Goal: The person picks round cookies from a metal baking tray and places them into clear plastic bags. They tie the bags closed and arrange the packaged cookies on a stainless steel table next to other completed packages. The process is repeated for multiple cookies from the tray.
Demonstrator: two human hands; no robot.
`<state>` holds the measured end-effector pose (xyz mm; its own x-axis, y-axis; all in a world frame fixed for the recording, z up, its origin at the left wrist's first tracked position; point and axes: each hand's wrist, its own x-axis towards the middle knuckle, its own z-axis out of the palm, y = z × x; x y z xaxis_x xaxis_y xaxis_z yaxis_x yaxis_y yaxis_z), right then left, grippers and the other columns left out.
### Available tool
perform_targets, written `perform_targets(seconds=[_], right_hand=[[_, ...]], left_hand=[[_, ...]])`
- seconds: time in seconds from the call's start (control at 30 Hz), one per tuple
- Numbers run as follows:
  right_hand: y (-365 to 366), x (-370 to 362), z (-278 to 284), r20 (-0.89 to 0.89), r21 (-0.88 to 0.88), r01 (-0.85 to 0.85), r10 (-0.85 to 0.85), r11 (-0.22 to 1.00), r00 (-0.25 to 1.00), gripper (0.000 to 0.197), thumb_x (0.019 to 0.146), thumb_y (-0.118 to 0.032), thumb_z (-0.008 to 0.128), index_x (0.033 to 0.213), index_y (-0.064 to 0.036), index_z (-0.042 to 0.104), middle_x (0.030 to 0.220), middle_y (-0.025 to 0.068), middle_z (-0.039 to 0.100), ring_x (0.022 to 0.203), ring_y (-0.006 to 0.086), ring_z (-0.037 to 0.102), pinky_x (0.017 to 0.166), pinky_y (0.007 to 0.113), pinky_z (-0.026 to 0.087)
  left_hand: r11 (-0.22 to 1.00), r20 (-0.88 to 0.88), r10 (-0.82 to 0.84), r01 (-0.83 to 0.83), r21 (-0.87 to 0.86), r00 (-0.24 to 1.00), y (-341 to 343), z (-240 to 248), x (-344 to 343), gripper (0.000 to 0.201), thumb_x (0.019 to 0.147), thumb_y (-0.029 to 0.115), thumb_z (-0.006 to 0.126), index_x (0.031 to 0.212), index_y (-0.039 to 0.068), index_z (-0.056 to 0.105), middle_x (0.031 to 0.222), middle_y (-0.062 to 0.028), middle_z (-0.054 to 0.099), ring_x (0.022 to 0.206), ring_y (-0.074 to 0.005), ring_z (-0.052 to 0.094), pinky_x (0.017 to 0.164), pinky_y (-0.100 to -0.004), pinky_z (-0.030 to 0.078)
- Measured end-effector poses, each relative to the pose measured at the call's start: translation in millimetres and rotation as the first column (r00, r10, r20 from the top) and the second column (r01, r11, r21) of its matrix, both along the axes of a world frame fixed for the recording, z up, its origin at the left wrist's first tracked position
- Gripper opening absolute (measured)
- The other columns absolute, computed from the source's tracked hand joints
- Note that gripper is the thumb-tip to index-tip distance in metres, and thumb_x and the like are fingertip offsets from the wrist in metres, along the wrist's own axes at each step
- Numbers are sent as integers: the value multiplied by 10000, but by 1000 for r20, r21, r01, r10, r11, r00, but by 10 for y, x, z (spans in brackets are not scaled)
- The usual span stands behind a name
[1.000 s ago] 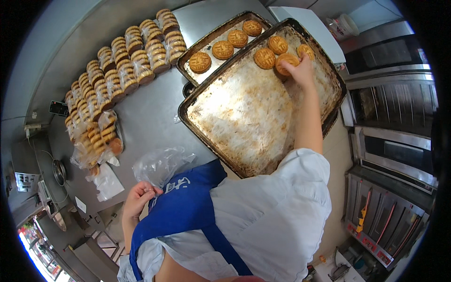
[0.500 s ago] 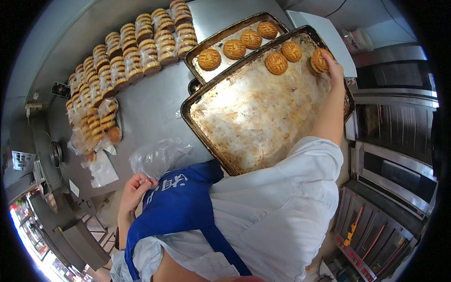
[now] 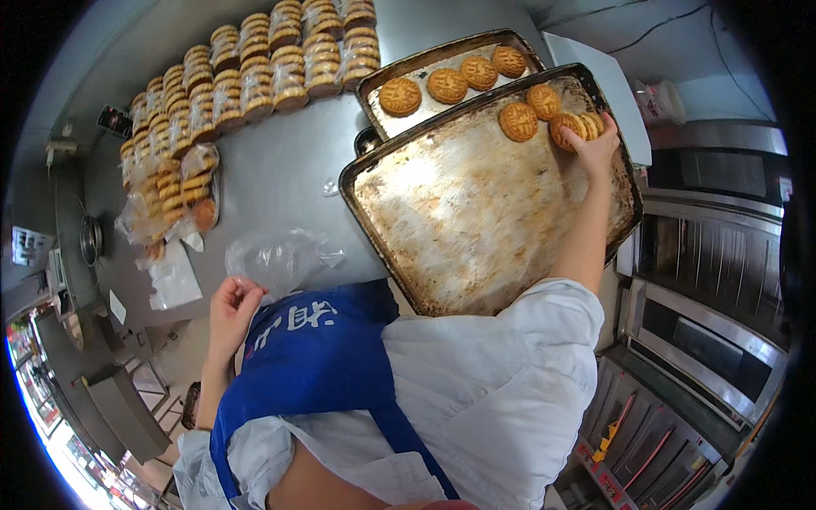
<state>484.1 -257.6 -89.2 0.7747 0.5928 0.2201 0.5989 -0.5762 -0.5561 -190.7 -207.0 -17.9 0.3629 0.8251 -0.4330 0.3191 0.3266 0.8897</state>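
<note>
My right hand [image 3: 597, 155] is closed around a short row of round golden pastries [image 3: 571, 133], turned on their sides, at the far right of the near baking tray [image 3: 459, 229]. Two more pastries with patterned tops, one [image 3: 518, 121] beside the other [image 3: 544, 101], lie flat just left of it. Near my apron at the table's front edge, my left hand [image 3: 231, 313] pinches the edge of a clear plastic bag [image 3: 285, 257]. The bag lies crumpled on the metal table and looks flat.
A second baking tray [image 3: 393, 126], partly under the near one, carries several pastries [image 3: 447, 86]. Rows of bagged pastry stacks [image 3: 255, 89] line the table's back left. White bags [image 3: 175, 279] lie at the left. Ovens [image 3: 710, 238] stand to the right.
My right hand has gathered the pastries at the tray's right into a sideways row, where it was gripping them at the top before. My left hand stays at the bag. The view has shifted slightly.
</note>
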Motion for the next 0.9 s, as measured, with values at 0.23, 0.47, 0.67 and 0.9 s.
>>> perform_targets(seconds=[0.23, 0.47, 0.67, 0.9], right_hand=[[-177, -772, 491, 129, 31, -91, 86, 995, 988, 877, 638, -297, 871, 1336, 0, 430, 1272, 170, 520, 1146, 270, 537, 963, 359, 450], [-68, -3564, 1309, -766, 503, -373, 602, 779, 225, 874, 628, -270, 778, 1371, -9, 400, 1253, 165, 532, 1125, 256, 566, 983, 381, 473], [372, -5720, 178, -961, 273, -550, 203, 789, -186, 733, 663, -247, 794, 1296, -8, 514, 1206, 173, 593, 1167, 254, 546, 991, 331, 437], [863, -6695, -107, -513, -455, -715, 500, 531, 698, 944, 591, -562, 755, 1228, 85, 496, 1212, 258, 563, 1162, 362, 543, 963, 397, 460]], left_hand=[[998, 58, -13, 9, 62, 998, 126, 97, -200, 117, 894, 70, 610, 994, 17, 581, 851, -32, 633, 790, -100, 612, 722, -228, 464], [999, 237, -2, 9, -31, 971, 109, -64, -654, 96, 895, 55, 621, 977, 41, 573, 956, -22, 633, 848, -90, 614, 758, -231, 486], [987, 348, -84, 126, -99, 934, 158, -260, -1299, 60, 908, 36, 600, 961, 34, 572, 956, -23, 640, 865, -80, 613, 783, -232, 494], [947, 449, -187, 282, -154, 874, 123, -229, -1939, 82, 925, 23, 571, 1000, 0, 595, 946, -91, 674, 898, -119, 636, 791, -249, 514]])
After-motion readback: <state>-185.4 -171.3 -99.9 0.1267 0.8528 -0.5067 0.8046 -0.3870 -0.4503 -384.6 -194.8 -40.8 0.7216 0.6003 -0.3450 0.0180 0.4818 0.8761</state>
